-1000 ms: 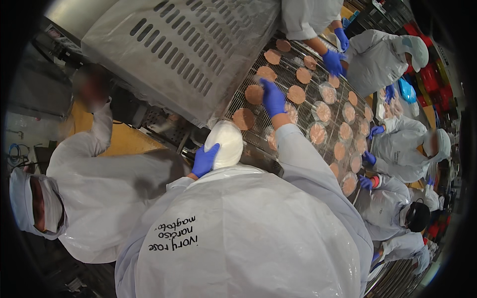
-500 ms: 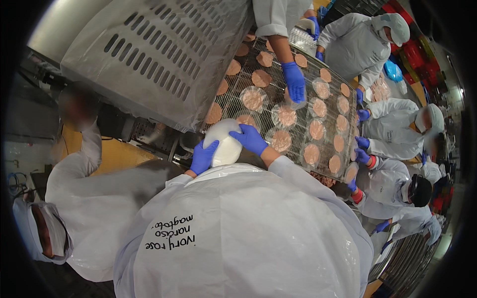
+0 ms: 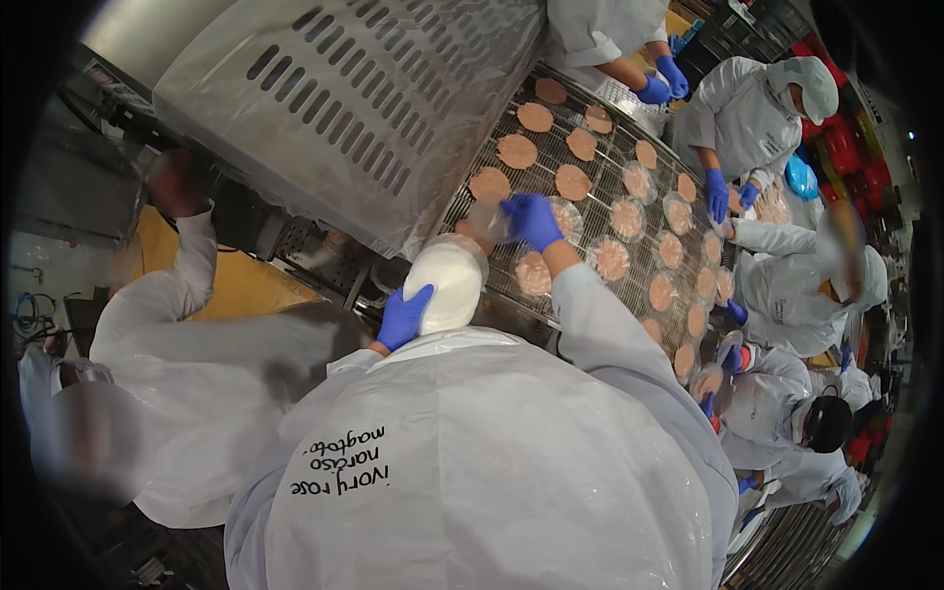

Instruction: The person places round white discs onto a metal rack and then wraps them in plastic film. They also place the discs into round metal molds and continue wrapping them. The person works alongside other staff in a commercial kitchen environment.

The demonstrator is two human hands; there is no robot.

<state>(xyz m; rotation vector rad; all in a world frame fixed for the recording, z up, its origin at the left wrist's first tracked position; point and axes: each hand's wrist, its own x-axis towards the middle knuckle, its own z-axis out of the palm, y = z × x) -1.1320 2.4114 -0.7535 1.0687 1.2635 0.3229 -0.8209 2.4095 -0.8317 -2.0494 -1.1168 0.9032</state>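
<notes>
My left hand (image 3: 403,317) grips a thick stack of round white sheets (image 3: 448,285) close against my apron. Over the near edge of a wire-mesh conveyor (image 3: 547,169), my right hand (image 3: 534,220) pinches a thin, see-through round sheet (image 3: 491,220). That sheet hangs above the belt, partly over a pink patty whose edge shows beneath. Rows of flat pink patties lie on the mesh, such as a bare patty (image 3: 489,184) just beyond the sheet. Another patty (image 3: 534,273), on my near side, has a clear sheet around it.
A slotted metal cover (image 3: 334,108) wrapped in plastic borders the belt's left. Several co-workers in white coats and blue gloves line the far and right sides, including one person (image 3: 737,113) at the upper right. Another person (image 3: 226,413) stands close on my left.
My right hand has left the stack and moved right over the belt with one sheet. My left hand keeps the stack. A co-worker's hand at the far side has drawn back from the patties.
</notes>
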